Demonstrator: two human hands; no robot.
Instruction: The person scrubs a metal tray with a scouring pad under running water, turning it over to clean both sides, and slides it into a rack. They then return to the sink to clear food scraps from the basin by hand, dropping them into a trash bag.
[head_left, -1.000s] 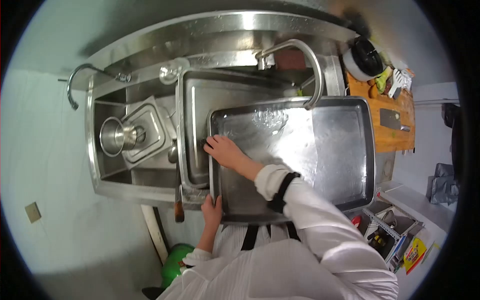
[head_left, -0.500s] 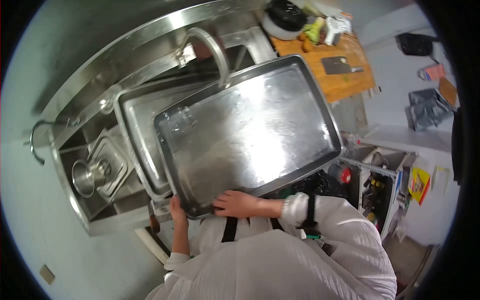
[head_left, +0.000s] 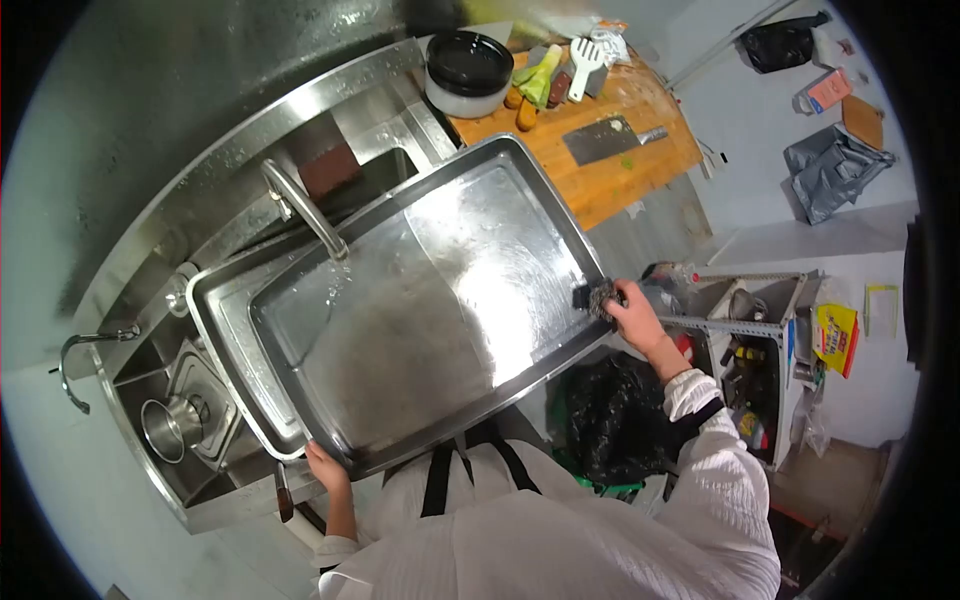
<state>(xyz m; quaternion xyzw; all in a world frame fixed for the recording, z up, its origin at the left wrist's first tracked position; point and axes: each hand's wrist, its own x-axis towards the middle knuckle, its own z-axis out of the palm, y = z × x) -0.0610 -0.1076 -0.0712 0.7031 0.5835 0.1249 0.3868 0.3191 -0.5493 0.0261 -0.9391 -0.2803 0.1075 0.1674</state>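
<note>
A large metal baking tray lies tilted across the sink, beneath the curved faucet. Its surface is wet and shiny. My left hand grips the rim at the near left corner, with its fingers partly hidden. At the tray's right end, my right hand is closed on a dark steel wool scrubber, pressed near the right rim. A second metal tray sits under the first one, showing along the left.
A wooden board at the back right holds a cleaver, a white slotted turner and a lidded tub. A metal pot stands in the left basin. A black bin bag is beside me, near shelves.
My right hand has moved from the tray's near left edge to its right end with the scrubber. My view has shifted, and the tray appears further left and lower.
</note>
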